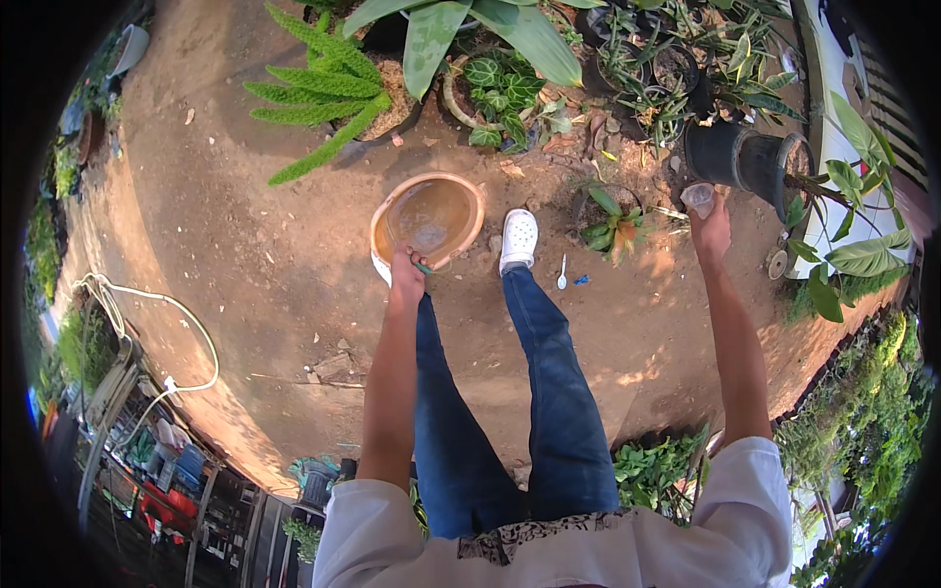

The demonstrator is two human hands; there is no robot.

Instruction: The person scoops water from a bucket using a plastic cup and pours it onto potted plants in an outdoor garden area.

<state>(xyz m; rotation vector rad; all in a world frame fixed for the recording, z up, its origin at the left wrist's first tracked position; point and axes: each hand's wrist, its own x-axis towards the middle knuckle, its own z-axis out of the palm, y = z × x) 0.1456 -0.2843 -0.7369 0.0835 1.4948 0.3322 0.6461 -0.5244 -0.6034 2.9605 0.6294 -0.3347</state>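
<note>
A terracotta-coloured basin (476, 228) with shallow, cloudy water stands on the bare soil before me. My left hand (409, 273) is closed around a small green object (422, 267) at the basin's near rim; most of the object is hidden by my fingers. Out to the right, my right hand (711, 229) grips a clear plastic cup (698, 197) close to a black plastic pot (724, 156). Whether the cup holds anything is hard to tell. Between the basin and that hand sits a small potted plant (609, 220) with green and orange leaves.
A white plastic spoon (562, 272) and a blue scrap (582, 279) lie near my white clog (519, 237). Potted plants crowd the far side, including a foxtail fern (331, 88). A pale hose (198, 316) loops across the soil at left.
</note>
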